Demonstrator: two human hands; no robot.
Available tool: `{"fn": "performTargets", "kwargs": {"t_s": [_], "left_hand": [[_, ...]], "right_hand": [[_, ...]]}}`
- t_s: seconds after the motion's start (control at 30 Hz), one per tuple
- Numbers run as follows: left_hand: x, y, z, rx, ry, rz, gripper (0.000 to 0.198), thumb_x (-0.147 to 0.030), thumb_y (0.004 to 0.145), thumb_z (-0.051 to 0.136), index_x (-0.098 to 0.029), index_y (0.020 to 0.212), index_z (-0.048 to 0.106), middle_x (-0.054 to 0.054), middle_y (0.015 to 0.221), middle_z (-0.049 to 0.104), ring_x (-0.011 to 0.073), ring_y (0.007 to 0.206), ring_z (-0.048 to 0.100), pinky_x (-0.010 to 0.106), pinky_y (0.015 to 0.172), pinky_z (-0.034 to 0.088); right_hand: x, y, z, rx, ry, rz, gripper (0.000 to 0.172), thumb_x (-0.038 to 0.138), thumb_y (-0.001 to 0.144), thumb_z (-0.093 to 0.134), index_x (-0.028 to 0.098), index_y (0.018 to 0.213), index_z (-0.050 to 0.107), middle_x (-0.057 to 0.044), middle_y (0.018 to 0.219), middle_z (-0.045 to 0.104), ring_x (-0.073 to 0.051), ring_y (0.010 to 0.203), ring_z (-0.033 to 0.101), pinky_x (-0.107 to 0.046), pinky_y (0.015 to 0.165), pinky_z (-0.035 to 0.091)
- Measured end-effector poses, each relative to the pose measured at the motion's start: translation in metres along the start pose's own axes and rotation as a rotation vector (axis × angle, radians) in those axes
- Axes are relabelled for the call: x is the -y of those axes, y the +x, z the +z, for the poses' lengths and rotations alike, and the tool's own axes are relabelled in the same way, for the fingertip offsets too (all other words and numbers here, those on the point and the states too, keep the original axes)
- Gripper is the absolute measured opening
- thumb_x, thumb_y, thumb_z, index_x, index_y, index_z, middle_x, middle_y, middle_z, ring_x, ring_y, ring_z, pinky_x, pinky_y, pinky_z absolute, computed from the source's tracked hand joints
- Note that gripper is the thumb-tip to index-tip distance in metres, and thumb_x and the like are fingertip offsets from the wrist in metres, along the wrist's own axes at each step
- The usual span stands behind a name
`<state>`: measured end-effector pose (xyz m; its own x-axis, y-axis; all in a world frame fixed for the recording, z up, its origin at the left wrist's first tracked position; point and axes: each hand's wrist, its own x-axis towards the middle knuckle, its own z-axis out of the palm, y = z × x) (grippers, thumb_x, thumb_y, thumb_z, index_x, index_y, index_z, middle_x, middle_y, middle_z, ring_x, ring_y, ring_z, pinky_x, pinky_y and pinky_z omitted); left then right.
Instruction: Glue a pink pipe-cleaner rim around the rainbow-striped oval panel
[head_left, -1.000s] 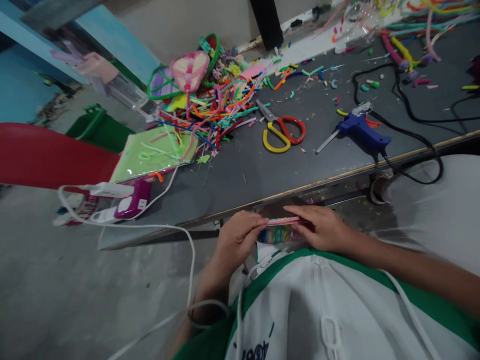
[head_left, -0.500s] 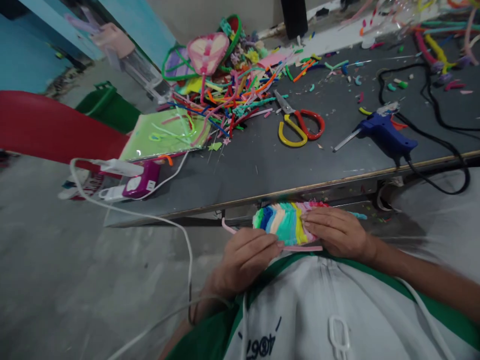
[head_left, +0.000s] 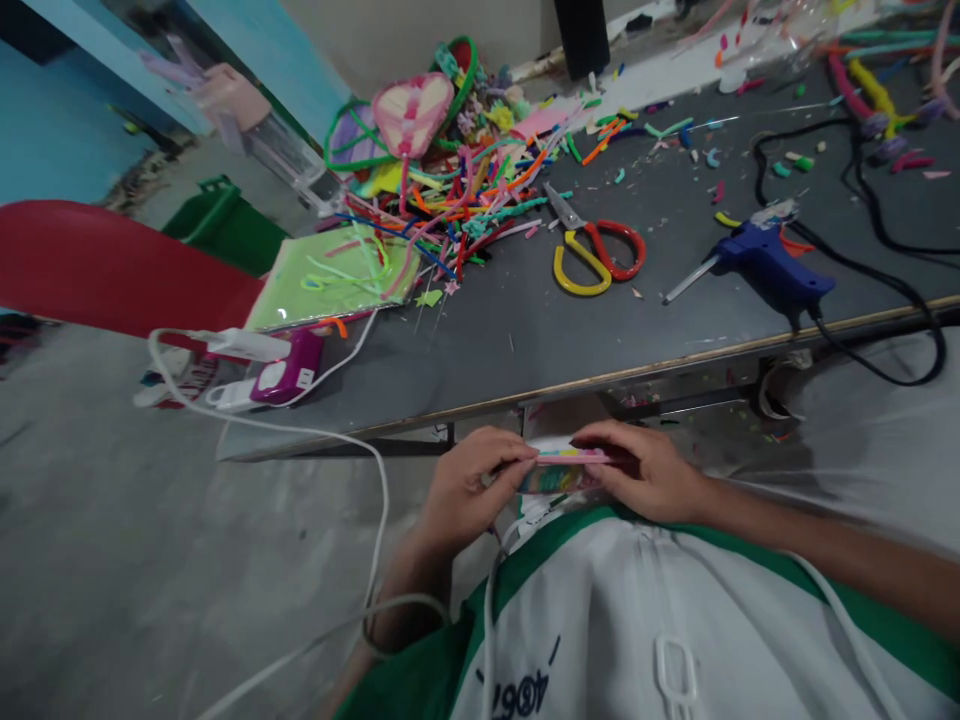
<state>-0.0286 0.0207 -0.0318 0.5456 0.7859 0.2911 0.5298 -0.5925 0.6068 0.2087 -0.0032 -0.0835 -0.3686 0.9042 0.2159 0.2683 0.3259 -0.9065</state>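
Fingers nearly closed, left hand and right hand pinch one multicoloured piece, one glue gun lying beyond.

A green bin stands beyond a red chair. A purple device rests on the grey table; a white cable crosses the edge.
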Motion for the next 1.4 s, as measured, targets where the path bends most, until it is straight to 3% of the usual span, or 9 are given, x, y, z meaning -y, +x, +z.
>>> {"fn": "performTargets", "kwargs": {"t_s": [0.27,0.63,0.93,1.1,1.27,1.4], "left_hand": [[-0.001,0.001,-0.001,0.044,-0.005,-0.041,0.012,-0.011,0.082,0.065,-0.018,0.09,0.069,0.005,0.087,0.071,0.0152,0.083,0.065,0.026,0.075,0.051],[-0.004,0.002,0.002,0.044,0.004,-0.066,0.009,-0.013,0.081,0.064,-0.018,0.087,0.068,0.006,0.086,0.07,0.0172,0.082,0.066,0.028,0.074,0.051],[-0.009,0.013,-0.002,0.169,-0.158,-0.275,0.012,-0.019,0.085,0.058,-0.017,0.082,0.069,0.006,0.085,0.069,0.0162,0.079,0.065,0.026,0.07,0.051],[-0.003,0.01,0.002,0.059,-0.015,-0.216,0.01,-0.019,0.086,0.059,-0.018,0.086,0.069,0.005,0.085,0.07,0.0175,0.083,0.065,0.028,0.075,0.051],[0.0,0.007,0.006,-0.035,0.111,-0.098,0.012,-0.016,0.085,0.059,-0.019,0.091,0.069,0.006,0.088,0.071,0.0197,0.09,0.064,0.034,0.083,0.051],[0.002,0.006,0.009,-0.071,0.151,-0.038,0.014,-0.015,0.085,0.06,-0.019,0.092,0.07,0.007,0.089,0.071,0.0194,0.088,0.064,0.034,0.08,0.052]], "right_hand": [[0.001,-0.003,-0.004,-0.118,0.147,0.054,0.016,0.026,0.09,0.053,0.018,0.098,0.064,-0.007,0.094,0.071,-0.017,0.083,0.067,-0.028,0.071,0.053],[-0.004,-0.002,0.0,-0.138,-0.059,0.009,0.009,0.02,0.089,0.055,0.021,0.088,0.063,-0.003,0.086,0.073,-0.014,0.073,0.067,-0.026,0.065,0.05],[-0.009,-0.007,0.002,-0.138,-0.21,-0.156,0.008,0.016,0.087,0.053,0.02,0.085,0.059,-0.008,0.097,0.074,-0.017,0.087,0.071,-0.03,0.075,0.056],[-0.014,-0.008,0.0,-0.097,-0.36,-0.32,0.015,0.015,0.087,0.051,0.016,0.097,0.062,-0.016,0.112,0.07,-0.022,0.105,0.067,-0.036,0.089,0.056],[-0.024,-0.006,0.003,-0.143,-0.333,-0.281,0.021,0.015,0.088,0.049,0.017,0.104,0.062,-0.014,0.109,0.072,-0.021,0.1,0.069,-0.036,0.085,0.058],[-0.031,-0.006,0.006,-0.156,-0.338,-0.268,0.025,0.012,0.085,0.05,0.019,0.106,0.062,-0.011,0.109,0.072,-0.02,0.102,0.069,-0.036,0.087,0.057]]}}
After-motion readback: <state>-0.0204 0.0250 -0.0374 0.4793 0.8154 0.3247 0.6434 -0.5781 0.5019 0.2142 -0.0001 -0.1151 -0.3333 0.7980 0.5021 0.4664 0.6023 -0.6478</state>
